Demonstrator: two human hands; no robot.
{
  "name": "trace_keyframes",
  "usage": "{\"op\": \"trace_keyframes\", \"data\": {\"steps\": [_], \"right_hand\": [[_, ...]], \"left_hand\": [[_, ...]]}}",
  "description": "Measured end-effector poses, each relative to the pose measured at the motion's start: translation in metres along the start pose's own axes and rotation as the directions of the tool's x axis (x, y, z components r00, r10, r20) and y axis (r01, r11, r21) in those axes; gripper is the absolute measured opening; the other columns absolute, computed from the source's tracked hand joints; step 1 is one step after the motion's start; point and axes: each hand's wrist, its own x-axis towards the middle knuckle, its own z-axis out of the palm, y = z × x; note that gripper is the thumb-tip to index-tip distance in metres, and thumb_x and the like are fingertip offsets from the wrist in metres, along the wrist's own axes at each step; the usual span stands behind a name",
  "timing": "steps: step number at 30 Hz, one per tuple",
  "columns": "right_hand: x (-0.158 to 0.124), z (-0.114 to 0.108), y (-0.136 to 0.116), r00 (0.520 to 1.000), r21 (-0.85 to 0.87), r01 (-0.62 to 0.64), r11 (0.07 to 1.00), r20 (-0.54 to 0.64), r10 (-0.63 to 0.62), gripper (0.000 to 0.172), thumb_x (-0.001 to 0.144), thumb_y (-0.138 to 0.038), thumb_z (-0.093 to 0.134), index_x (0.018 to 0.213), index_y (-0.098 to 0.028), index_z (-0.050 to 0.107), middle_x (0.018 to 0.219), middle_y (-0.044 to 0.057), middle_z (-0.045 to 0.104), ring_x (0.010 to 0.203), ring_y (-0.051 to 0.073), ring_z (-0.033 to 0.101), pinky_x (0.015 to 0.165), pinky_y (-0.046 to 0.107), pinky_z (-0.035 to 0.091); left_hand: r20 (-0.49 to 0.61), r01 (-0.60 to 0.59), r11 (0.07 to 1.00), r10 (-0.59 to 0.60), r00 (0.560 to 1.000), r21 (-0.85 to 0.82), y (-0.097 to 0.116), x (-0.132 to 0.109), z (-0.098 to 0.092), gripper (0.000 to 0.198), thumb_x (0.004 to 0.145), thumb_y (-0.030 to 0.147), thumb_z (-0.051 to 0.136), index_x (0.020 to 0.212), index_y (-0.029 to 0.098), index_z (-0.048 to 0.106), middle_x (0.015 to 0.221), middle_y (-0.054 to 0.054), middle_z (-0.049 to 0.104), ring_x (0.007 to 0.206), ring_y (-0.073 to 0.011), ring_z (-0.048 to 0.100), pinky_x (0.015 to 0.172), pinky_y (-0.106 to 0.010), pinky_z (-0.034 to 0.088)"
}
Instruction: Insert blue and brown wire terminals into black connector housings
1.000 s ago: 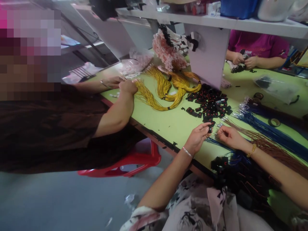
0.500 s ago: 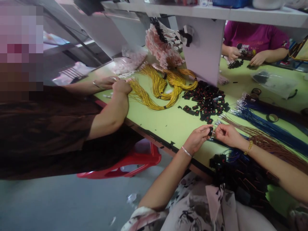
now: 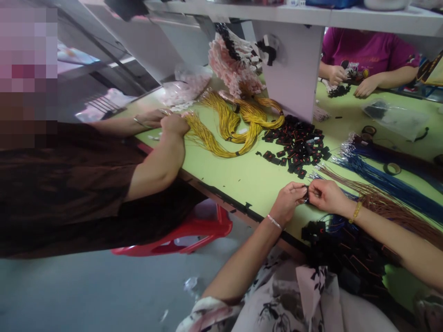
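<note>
My left hand (image 3: 290, 199) pinches a small black plastic connector housing (image 3: 305, 194) between thumb and fingers, just above the table's front edge. Against its right side my right hand (image 3: 326, 196) is closed in a pinch on a thin wire, mostly hidden by the fingers. Beyond both hands lies a loose pile of black connector housings (image 3: 297, 145), some with orange-red marks. Brown wires (image 3: 372, 193) with metal-tipped ends stretch under and past my right wrist. Below my right forearm is a heap of black housings with wires attached (image 3: 349, 253).
Blue wires (image 3: 380, 177), a tape roll (image 3: 392, 168) and a plastic bag (image 3: 394, 117) lie to the right. Yellow wire bundles (image 3: 238, 124) lie left of the pile. A co-worker's arms (image 3: 166, 147) rest there; another person (image 3: 368, 60) works opposite. A red stool (image 3: 207, 230) stands below.
My hands have drawn closer together, and the housing is now more covered by my fingers. My left wrist has shifted slightly right. The opposite person's hand has moved a little left.
</note>
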Motion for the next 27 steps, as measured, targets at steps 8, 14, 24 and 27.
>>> {"op": "trace_keyframes", "data": {"steps": [8,14,24,27], "right_hand": [[0.001,-0.002,-0.001,0.996,0.049,-0.063,0.997,0.072,0.059,0.009,0.076,-0.018,0.051,0.068,-0.018,0.054,0.059,-0.002,0.053,0.053,0.009,0.043,0.054,0.021,0.029],[0.002,-0.002,0.006,0.996,0.038,-0.051,0.998,0.078,0.048,0.014,0.08,-0.02,0.049,0.068,-0.017,0.054,0.06,-0.001,0.055,0.054,0.01,0.045,0.054,0.022,0.029],[0.009,-0.006,0.013,0.95,-0.472,-0.149,0.869,0.176,0.259,0.017,0.085,-0.027,0.048,0.085,-0.018,0.062,0.092,0.009,0.066,0.077,0.019,0.059,0.063,0.026,0.034],[0.009,-0.002,0.011,0.95,-0.517,-0.117,0.848,0.191,0.247,0.02,0.088,-0.023,0.043,0.091,-0.014,0.06,0.095,0.013,0.066,0.078,0.02,0.059,0.065,0.027,0.035]], "left_hand": [[-0.045,-0.004,0.999,0.006,0.999,0.045,0.0,-0.002,0.006,0.038,0.056,0.032,0.082,0.078,0.012,0.058,0.068,0.0,0.061,0.06,-0.0077,0.056,0.057,-0.021,0.043],[-0.05,-0.057,0.984,0.066,0.997,0.168,-0.002,-0.005,0.003,0.036,0.059,0.033,0.079,0.08,0.014,0.056,0.067,0.0,0.06,0.059,-0.0093,0.056,0.055,-0.023,0.045],[0.161,-0.298,0.684,0.258,0.953,0.666,0.009,-0.011,-0.01,0.022,0.075,0.021,0.063,0.096,0.016,0.061,0.076,-0.001,0.062,0.065,-0.0109,0.058,0.065,-0.025,0.048],[0.247,-0.442,0.466,0.422,0.872,0.766,0.014,-0.017,-0.003,0.019,0.076,0.02,0.062,0.095,0.018,0.063,0.086,-0.003,0.066,0.083,-0.0157,0.059,0.08,-0.031,0.047]]}}
